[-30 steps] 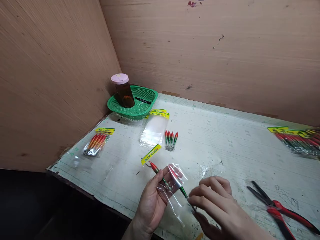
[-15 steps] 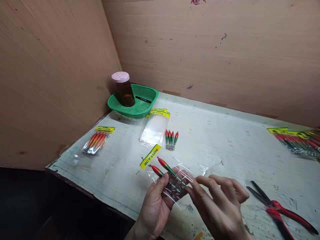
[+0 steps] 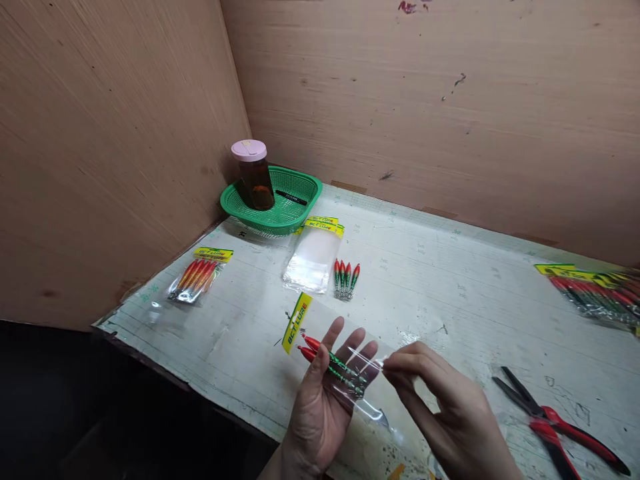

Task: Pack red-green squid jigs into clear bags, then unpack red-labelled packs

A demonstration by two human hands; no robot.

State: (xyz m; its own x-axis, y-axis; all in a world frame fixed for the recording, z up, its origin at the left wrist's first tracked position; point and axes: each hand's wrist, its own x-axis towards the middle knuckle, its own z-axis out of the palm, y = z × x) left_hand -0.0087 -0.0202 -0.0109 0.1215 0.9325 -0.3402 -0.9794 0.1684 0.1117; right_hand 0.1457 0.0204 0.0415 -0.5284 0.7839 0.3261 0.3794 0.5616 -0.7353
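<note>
Clear plastic bag (image 3: 364, 357), two slim red-green lures (image 3: 336, 362) inside; left fingers (image 3: 334, 331) gripping, right fingers (image 3: 417, 361) pinching it; near white table (image 3: 235, 353) front edge.

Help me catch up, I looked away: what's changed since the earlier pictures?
The upper lure, partly inside the bag a second ago, has slid fully in toward the yellow label, beside the other lure. The right hand let go of it and pinches the end opposite the label. Left hand still holds the bag; loose lures, basket and scissors stayed put.
</note>
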